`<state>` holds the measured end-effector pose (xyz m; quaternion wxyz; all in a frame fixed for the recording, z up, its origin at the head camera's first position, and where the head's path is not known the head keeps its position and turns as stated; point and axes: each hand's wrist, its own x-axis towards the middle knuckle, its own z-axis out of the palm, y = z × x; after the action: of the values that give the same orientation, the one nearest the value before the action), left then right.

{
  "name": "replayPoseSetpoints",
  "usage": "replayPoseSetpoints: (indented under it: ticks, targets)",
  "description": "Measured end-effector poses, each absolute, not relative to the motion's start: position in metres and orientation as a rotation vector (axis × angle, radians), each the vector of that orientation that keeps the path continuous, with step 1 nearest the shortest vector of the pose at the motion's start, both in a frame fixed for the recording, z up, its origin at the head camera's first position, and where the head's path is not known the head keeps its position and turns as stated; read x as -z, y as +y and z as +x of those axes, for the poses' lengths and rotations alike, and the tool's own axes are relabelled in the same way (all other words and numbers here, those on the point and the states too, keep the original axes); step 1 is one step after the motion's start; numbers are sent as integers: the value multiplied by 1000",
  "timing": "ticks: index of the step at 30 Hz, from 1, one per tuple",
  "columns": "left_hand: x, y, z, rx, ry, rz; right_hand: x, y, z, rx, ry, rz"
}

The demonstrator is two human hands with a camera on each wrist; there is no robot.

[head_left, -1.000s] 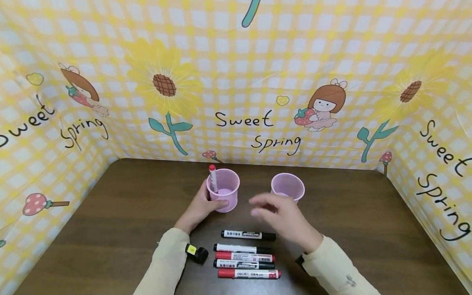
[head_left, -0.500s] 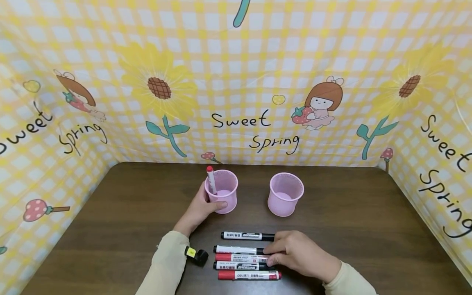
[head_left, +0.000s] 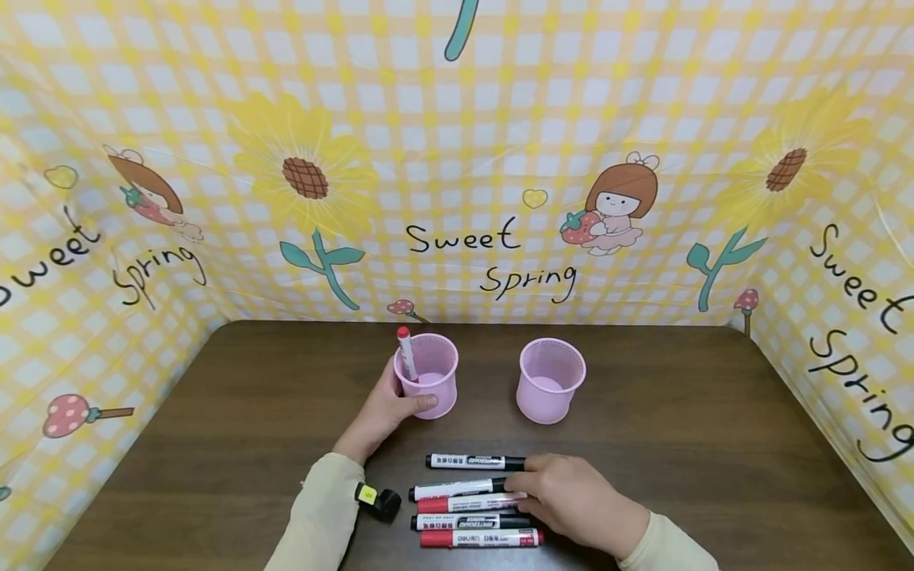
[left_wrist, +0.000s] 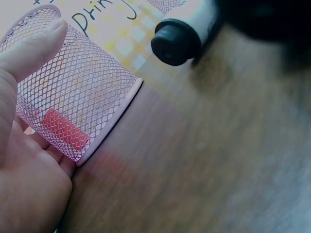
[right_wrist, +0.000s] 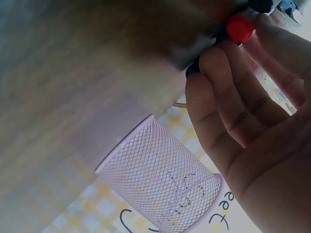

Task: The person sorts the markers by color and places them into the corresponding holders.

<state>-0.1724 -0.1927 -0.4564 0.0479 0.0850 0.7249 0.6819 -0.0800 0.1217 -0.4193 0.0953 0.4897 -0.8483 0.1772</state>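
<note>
On the left, my left hand (head_left: 378, 416) grips a pink mesh pen cup (head_left: 443, 396), thumb across its front. A red-capped marker (head_left: 406, 349) leans inside, with more red showing through the mesh (left_wrist: 80, 73) in the left wrist view. My right hand (head_left: 578, 503) pinches the right end of a red marker (head_left: 471, 503) in the row on the table. Its red tip (right_wrist: 240, 29) shows between thumb and fingers in the right wrist view. A slightly tilted black marker (head_left: 457, 488) lies right beside it, its end under my fingertips.
Another black marker (head_left: 471, 461) lies above the row. Below the red one are a black marker (head_left: 464, 521) and a red marker (head_left: 485, 539). A second pink mesh cup (head_left: 546, 403) stands right of centre. Patterned cloth (head_left: 457, 159) walls the table's back and sides.
My right hand has come down from beside the right cup to the markers' right ends. The red marker and the black one beside it have turned slightly. The left hand keeps its grip.
</note>
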Motion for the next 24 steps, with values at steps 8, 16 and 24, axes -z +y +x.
replayPoseSetpoints:
  ticks: [8,16,24]
  targets:
    - [455,-193,-172,-2099,2206,304,422,120,-80,-432,-2512,1442]
    - [456,-193,-172,-2106,2210,314,425,114,-81,-267,-2455,1467]
    - [458,-193,-174,-2111,2210,304,422,112,-81,-216,-2470,1484]
